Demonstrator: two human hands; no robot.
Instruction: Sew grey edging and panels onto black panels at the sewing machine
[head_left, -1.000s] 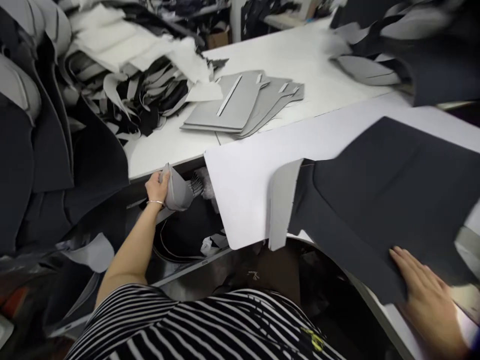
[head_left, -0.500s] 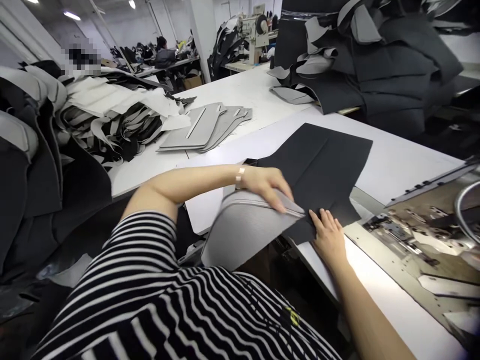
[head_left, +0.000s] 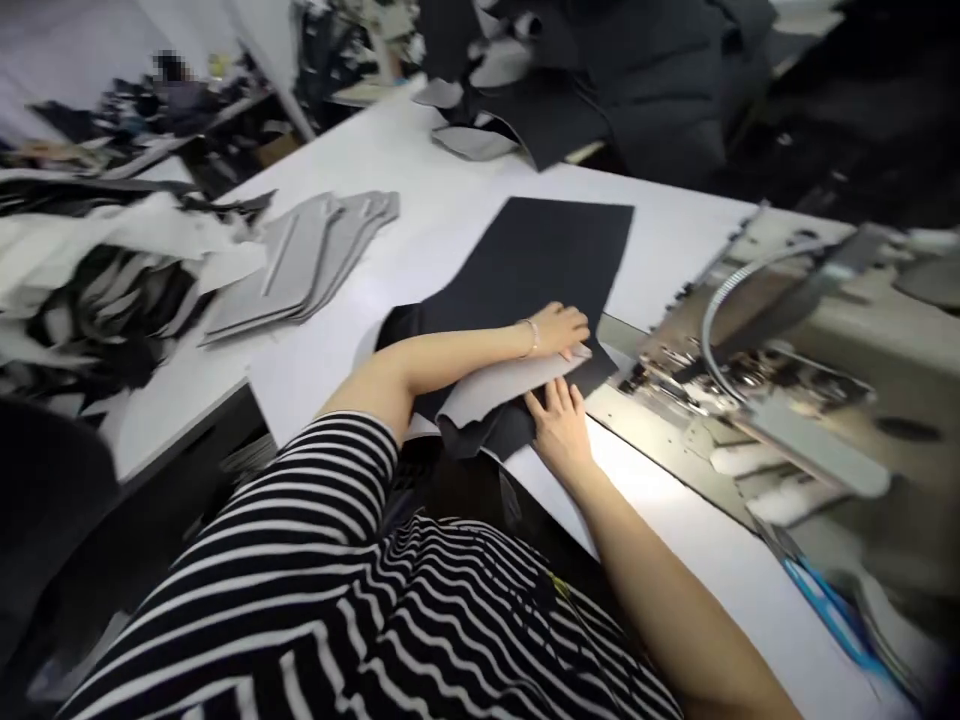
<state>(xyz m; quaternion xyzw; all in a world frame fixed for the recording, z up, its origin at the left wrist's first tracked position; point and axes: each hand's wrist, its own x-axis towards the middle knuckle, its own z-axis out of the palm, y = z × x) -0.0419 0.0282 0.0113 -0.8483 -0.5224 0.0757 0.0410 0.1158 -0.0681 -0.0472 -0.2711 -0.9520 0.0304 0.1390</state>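
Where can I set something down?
The white table looks bare between grey panels and dark sheet, and between that sheet's right edge and the machine. Crowded: the scrap heap, and around left hand and right hand.

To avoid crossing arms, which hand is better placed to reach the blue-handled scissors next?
Probably your right hand: it lies nearer the blue-handled scissors. Your left hand is on the grey fabric piece, its forearm across your front.
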